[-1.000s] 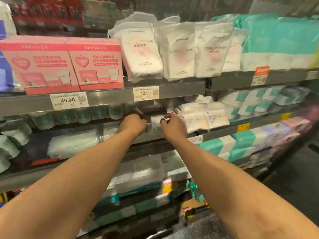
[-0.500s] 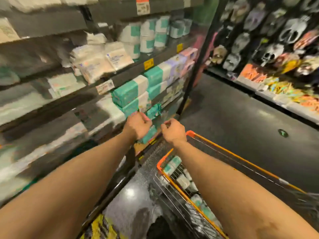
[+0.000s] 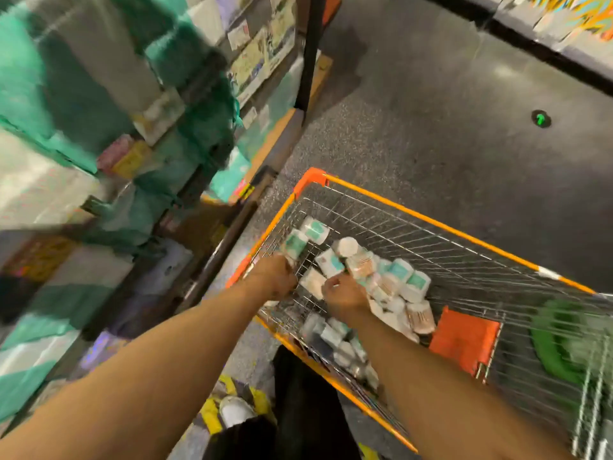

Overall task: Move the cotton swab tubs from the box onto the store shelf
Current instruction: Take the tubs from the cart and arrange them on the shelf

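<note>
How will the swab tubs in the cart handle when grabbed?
Probably stiff: the tubs keep their shape in the heap. Likely light: small, loosely piled. May roll or shift: several lie sideways in the wire cart.

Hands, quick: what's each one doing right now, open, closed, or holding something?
Left hand: curled against a cotton swab tub; grip cannot be told.
Right hand: curled among the tubs; cannot be told.

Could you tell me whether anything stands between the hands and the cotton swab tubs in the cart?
Nothing visible does. The left hand and right hand are inside the open-topped wire cart, right at the cotton swab tubs; blur hides whether either grips one.
</note>
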